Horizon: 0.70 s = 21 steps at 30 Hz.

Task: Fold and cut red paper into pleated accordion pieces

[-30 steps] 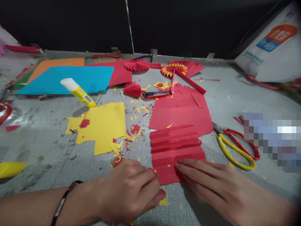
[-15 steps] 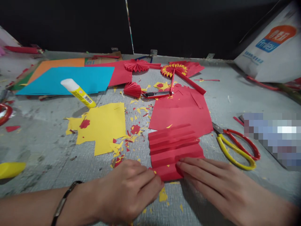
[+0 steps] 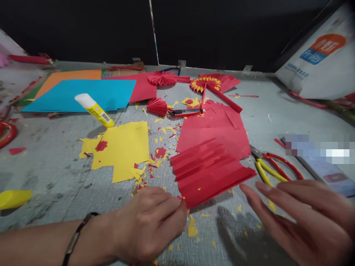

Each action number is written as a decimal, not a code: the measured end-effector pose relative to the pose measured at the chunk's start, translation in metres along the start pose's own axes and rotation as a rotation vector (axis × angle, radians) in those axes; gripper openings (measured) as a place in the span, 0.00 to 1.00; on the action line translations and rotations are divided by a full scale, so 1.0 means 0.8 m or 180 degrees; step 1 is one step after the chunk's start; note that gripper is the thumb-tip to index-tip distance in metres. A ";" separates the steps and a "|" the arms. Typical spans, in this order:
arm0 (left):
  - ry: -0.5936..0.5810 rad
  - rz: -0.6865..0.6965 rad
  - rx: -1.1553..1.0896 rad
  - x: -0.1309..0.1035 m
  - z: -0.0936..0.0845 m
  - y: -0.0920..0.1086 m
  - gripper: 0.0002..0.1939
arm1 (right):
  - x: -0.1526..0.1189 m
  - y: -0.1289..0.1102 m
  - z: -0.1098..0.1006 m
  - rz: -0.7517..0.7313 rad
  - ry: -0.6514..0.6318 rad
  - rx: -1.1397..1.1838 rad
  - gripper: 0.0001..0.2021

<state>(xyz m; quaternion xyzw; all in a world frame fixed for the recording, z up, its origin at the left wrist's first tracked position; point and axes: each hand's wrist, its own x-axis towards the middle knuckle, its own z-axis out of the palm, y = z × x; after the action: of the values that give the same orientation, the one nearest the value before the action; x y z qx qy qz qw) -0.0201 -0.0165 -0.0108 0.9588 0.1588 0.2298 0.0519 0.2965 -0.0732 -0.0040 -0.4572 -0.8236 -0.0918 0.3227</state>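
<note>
A red sheet of pleated paper [image 3: 205, 170] lies at the middle front, its near edge folded up and slanting upward to the right. My left hand [image 3: 155, 221] is closed, pinching the paper's near left corner between thumb and fingers. Off the paper's right end, my right hand [image 3: 299, 214] is raised over the table with fingers apart, holding nothing. Beneath the pleated piece rests a flat red sheet [image 3: 213, 129]. Scissors [image 3: 273, 164] with one red and one yellow handle lie beyond my right hand, which partly covers them.
Left of the pleats are cut yellow paper [image 3: 127, 144], a glue stick [image 3: 95, 111] and blue sheets [image 3: 83, 92]. A utility knife [image 3: 185, 112] and folded red rosettes [image 3: 162, 78] lie farther back. A phone [image 3: 318, 162] is at right. Paper scraps litter the table.
My right hand has let go of the pleated paper and moved right, fingers spreading. The paper has turned, its right end swinging away from me. My left hand stays at the corner.
</note>
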 end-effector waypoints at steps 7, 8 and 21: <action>0.0365 -0.0096 -0.0264 0.000 0.005 -0.002 0.08 | 0.025 -0.016 0.007 -0.0288 -0.0227 -0.0166 0.13; 0.0472 -0.0138 -0.0335 0.001 0.005 -0.003 0.07 | 0.028 -0.014 0.008 -0.0199 -0.0185 -0.0181 0.11; 0.0014 -0.1920 -0.3578 0.023 -0.008 -0.016 0.08 | 0.046 0.009 0.006 0.1904 -0.1694 0.2936 0.12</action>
<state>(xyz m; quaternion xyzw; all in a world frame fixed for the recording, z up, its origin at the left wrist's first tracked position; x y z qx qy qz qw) -0.0114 0.0015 0.0005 0.6978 0.2771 0.2554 0.6091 0.2862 -0.0412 0.0138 -0.4890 -0.6668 0.4863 0.2823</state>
